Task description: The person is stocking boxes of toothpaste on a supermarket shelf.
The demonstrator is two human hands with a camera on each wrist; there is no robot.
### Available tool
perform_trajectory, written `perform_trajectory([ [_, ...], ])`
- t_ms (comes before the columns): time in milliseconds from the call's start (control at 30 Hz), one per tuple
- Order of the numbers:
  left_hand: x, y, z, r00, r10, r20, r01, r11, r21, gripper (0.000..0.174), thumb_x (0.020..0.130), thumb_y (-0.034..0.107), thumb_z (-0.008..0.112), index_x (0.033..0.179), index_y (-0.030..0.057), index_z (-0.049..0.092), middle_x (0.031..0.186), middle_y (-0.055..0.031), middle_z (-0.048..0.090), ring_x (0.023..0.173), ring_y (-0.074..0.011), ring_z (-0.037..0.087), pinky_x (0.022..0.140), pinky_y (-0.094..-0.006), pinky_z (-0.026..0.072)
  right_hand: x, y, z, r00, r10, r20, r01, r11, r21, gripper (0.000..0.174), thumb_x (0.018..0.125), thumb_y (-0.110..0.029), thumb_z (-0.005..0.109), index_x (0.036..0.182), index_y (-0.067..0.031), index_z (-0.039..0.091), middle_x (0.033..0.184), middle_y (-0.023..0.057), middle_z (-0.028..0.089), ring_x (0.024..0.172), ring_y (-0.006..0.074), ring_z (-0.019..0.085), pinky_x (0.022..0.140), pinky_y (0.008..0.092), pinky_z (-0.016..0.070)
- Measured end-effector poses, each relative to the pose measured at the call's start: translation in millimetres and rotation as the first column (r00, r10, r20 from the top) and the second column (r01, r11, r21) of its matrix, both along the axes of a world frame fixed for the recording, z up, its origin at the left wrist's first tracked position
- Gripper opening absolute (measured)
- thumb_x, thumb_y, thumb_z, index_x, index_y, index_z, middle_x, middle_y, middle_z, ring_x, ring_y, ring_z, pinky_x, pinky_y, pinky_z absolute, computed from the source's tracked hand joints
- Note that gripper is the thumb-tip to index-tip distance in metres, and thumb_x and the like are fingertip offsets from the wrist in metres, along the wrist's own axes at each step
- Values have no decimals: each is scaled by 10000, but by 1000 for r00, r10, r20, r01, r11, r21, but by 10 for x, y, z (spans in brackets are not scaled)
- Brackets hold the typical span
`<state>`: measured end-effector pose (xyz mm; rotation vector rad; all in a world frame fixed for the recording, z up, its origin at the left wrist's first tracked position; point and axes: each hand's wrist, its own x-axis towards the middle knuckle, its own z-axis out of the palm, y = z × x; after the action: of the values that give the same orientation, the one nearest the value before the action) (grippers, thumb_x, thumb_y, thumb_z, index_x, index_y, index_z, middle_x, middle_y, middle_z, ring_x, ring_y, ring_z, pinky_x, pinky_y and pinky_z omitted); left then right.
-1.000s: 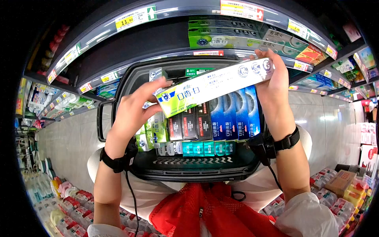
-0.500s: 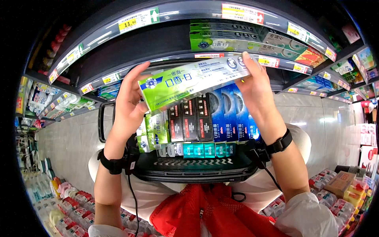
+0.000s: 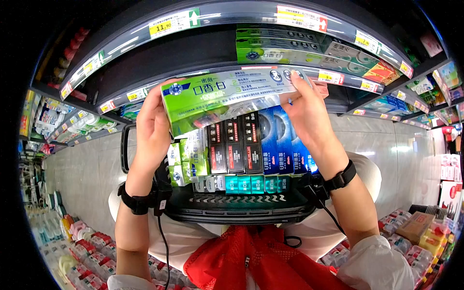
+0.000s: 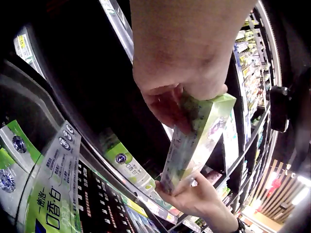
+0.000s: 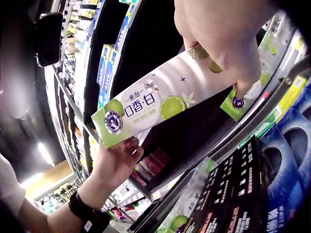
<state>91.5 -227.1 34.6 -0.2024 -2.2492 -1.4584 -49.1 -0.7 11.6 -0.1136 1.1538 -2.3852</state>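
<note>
Evenly support the toothpaste carton, clamped by left hand and right hand, above the basket toward its far edge.

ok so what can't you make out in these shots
Head view: the far side of the black container, hidden behind the held box.
Head view: fine print on the 11.90 price tag, too small.
Left wrist view: lettering on the held box, blurred.
Right wrist view: the full length of the blue boxes, cut off by the picture's edges.
</note>
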Motion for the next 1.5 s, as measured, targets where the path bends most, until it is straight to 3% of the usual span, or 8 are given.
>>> perform_trajectory([
  [100, 13, 3, -62, 991, 124, 52, -124, 992, -8, 483, 955, 373, 292, 1222, -15, 398, 1099, -99, 533, 958, -157, 535, 826, -288, 426, 35, -16, 22, 998, -51, -32, 51, 999, -9, 374, 794, -180, 644, 1099, -55, 467, 895, -19, 541, 750, 55, 448, 733, 209, 366],
  [167, -22, 53, -75, 988, 82, 133, -120, 941, 315, 410, 973, 299, 212, 1212, 7, 371, 996, -95, 572, 816, -165, 581, 750, -289, 470, 57, -34, 29, 996, -74, -54, 75, 997, 2, 389, 800, -178, 637, 1116, -44, 455, 914, -8, 541, 764, 58, 456, 740, 214, 369],
  [367, -49, 149, -44, 951, 20, 310, -164, 880, 446, 574, 929, 495, 137, 1191, 46, 381, 961, -103, 570, 694, -113, 539, 586, -234, 405, 63, -35, 48, 979, -119, -164, 130, 990, 57, 447, 816, -155, 615, 1180, -8, 400, 1002, 50, 532, 856, 82, 491, 757, 219, 388],
  [667, -42, 163, -40, 934, 33, 356, -142, 948, 286, 427, 896, 312, 411, 1230, 51, 361, 969, -75, 553, 746, -122, 542, 624, -247, 414, 82, -30, 115, 951, -132, -279, 164, 982, 96, 532, 791, -84, 629, 1223, 5, 332, 1087, 94, 519, 1006, 144, 499, 880, 259, 390],
  [1000, -28, 99, -34, 954, 98, 284, -158, 968, 195, 517, 868, 367, 470, 1250, 42, 343, 1055, -74, 515, 816, -105, 520, 667, -248, 412, 91, -19, 114, 935, -52, -352, 117, 979, 166, 592, 756, -62, 658, 1230, 1, 309, 1100, 102, 511, 1039, 159, 488, 900, 280, 389],
  [1067, -27, 44, -40, 969, 40, 242, -103, 962, 254, 452, 861, 185, 489, 1254, 41, 319, 1156, -123, 479, 850, -121, 558, 680, -227, 436, 82, -21, 110, 920, -38, -391, 122, 974, 191, 603, 751, -62, 664, 1232, 4, 306, 1105, 103, 506, 1044, 161, 484, 902, 285, 394],
  [1267, -39, 42, -18, 983, 19, 180, -71, 956, 286, 483, 835, 131, 501, 1264, 34, 301, 1179, -148, 467, 1056, -181, 489, 858, -284, 430, 52, 14, 178, 843, 37, -537, 119, 960, 253, 631, 745, -60, 669, 1241, 19, 288, 1206, 140, 438, 1097, 187, 454, 927, 305, 395],
  [1500, -66, 38, -6, 994, -25, 107, 5, 982, 187, 531, 787, 96, 529, 1259, 26, 297, 1184, -166, 460, 1087, -205, 471, 942, -319, 369, -14, 60, 222, 759, 73, -647, 117, 962, 245, 659, 729, -39, 677, 1253, 10, 280, 1309, 163, 347, 1175, 213, 400, 981, 333, 353],
])
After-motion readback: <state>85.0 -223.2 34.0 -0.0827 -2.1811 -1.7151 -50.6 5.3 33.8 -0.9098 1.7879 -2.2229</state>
